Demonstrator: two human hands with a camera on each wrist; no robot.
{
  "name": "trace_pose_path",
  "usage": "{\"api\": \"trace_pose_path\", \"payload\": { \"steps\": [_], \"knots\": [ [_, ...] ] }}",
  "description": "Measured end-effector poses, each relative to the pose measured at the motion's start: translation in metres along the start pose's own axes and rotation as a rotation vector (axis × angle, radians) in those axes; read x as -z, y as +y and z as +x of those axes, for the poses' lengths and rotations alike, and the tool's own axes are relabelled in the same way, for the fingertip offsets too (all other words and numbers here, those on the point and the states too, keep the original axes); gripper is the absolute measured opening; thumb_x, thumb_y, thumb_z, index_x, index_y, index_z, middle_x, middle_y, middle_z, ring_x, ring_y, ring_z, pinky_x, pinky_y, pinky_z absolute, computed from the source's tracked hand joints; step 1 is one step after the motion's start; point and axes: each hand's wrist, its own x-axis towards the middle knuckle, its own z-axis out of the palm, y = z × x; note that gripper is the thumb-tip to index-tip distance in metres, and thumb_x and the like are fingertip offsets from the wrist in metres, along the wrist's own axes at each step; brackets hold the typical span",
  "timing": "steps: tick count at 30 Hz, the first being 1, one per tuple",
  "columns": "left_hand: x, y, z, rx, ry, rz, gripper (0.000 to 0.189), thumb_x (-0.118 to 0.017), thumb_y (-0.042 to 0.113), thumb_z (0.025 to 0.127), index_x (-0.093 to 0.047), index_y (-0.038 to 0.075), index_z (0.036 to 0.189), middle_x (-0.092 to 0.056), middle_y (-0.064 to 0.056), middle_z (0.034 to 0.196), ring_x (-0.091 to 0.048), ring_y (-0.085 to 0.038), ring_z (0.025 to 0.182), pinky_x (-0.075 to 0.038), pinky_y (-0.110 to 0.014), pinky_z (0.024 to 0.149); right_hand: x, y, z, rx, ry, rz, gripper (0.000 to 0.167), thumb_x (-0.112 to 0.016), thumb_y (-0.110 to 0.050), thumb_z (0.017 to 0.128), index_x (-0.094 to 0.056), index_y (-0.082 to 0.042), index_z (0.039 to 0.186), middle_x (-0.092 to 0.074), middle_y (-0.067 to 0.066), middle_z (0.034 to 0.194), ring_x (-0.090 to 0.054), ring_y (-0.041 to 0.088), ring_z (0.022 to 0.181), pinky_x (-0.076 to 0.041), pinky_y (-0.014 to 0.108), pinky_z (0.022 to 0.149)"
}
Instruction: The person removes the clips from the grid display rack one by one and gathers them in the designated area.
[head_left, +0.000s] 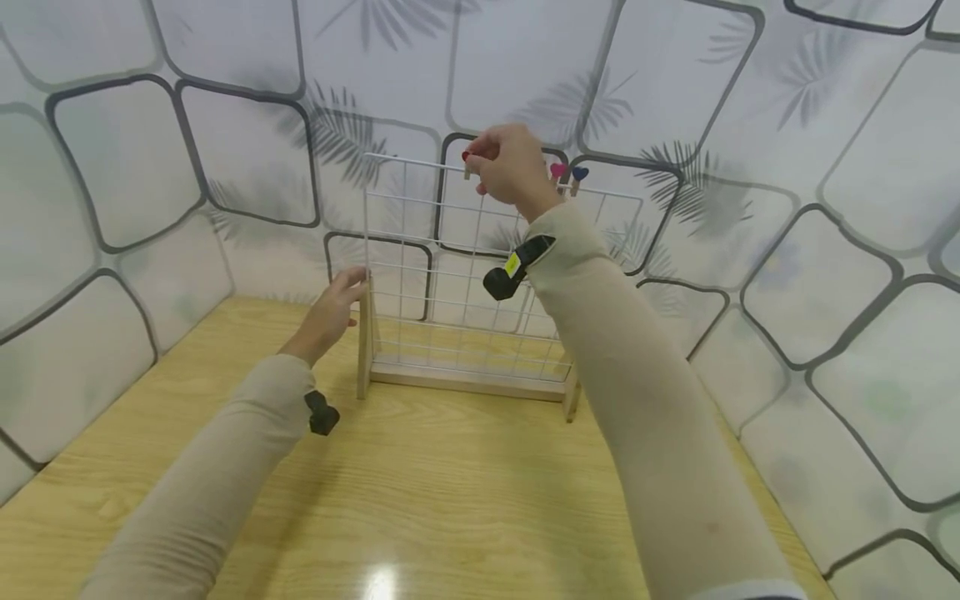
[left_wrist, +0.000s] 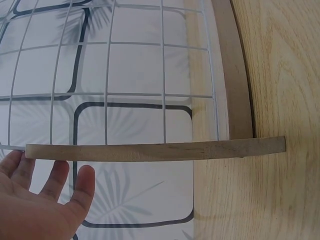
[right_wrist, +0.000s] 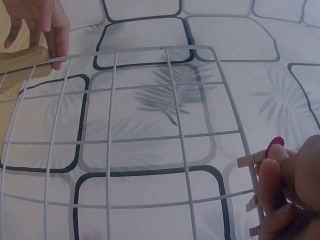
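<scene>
A white wire grid rack (head_left: pixel 465 296) stands upright on a wooden base (head_left: pixel 468 382). My right hand (head_left: pixel 513 162) pinches a small wooden clothespin with a red heart (right_wrist: pixel 275 145) at the top wire. In the right wrist view, the clothespin's wooden end (right_wrist: pixel 247 161) meets the grid's edge wire. To the right of that hand, a pink heart clothespin (head_left: pixel 557 170) and a dark blue heart clothespin (head_left: pixel 580 174) sit on the top wire. My left hand (head_left: pixel 327 317) touches the upper end of the rack's left wooden post (left_wrist: pixel 155 152) with loosely extended fingers.
The rack stands toward the back of a wood-grain table (head_left: pixel 420 475). Patterned cloth walls (head_left: pixel 105 167) enclose the back and sides. Black wrist cameras are strapped on both sleeves.
</scene>
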Motion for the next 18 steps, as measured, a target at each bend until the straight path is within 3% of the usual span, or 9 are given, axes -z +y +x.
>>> {"api": "trace_pose_path", "payload": {
  "steps": [3, 6, 10, 13, 18],
  "knots": [
    [-0.001, 0.0, 0.001, 0.0, 0.002, 0.0, 0.055, -0.026, 0.033, 0.107, -0.017, 0.006, 0.154, -0.019, -0.013, 0.158, -0.025, -0.037, 0.138, -0.033, -0.059, 0.099, -0.003, 0.001, -0.001, 0.025, 0.09, 0.015, 0.013, -0.058, -0.016, 0.098, -0.066, -0.008, 0.105, -0.065, 0.004, 0.108, -0.065, 0.015, 0.073, -0.051, 0.024, 0.067],
    [-0.002, -0.001, 0.001, 0.001, 0.0, 0.006, 0.055, -0.026, 0.033, 0.107, -0.017, 0.006, 0.154, -0.019, -0.013, 0.158, -0.025, -0.036, 0.139, -0.035, -0.056, 0.097, -0.003, 0.006, -0.004, 0.067, 0.121, 0.155, 0.013, -0.059, -0.015, 0.098, -0.065, -0.007, 0.106, -0.064, 0.003, 0.108, -0.064, 0.013, 0.067, -0.048, 0.022, 0.058],
    [-0.004, -0.002, 0.001, -0.002, -0.003, 0.015, 0.055, -0.026, 0.033, 0.107, -0.017, 0.006, 0.154, -0.018, -0.013, 0.159, -0.023, -0.035, 0.14, -0.037, -0.05, 0.093, 0.003, 0.017, -0.016, 0.099, 0.029, 0.332, 0.02, -0.057, -0.016, 0.099, -0.063, -0.005, 0.115, -0.065, 0.006, 0.109, -0.062, 0.017, 0.066, -0.039, 0.022, 0.05],
    [-0.003, -0.003, 0.001, -0.004, 0.001, 0.02, 0.056, -0.026, 0.034, 0.107, -0.017, 0.006, 0.154, -0.019, -0.014, 0.158, -0.024, -0.036, 0.139, -0.037, -0.052, 0.095, 0.007, 0.028, -0.027, 0.094, -0.037, 0.357, 0.024, -0.056, -0.016, 0.099, -0.061, -0.004, 0.119, -0.066, 0.007, 0.111, -0.062, 0.019, 0.069, -0.04, 0.023, 0.05],
    [0.0, -0.003, 0.002, -0.014, 0.001, 0.017, 0.056, -0.026, 0.033, 0.107, -0.017, 0.005, 0.154, -0.019, -0.015, 0.158, -0.023, -0.037, 0.14, -0.035, -0.057, 0.097, 0.013, 0.049, -0.044, 0.05, -0.082, 0.352, 0.025, -0.056, -0.016, 0.099, -0.061, -0.005, 0.121, -0.066, 0.007, 0.111, -0.061, 0.018, 0.071, -0.042, 0.025, 0.053]
  ]
}}
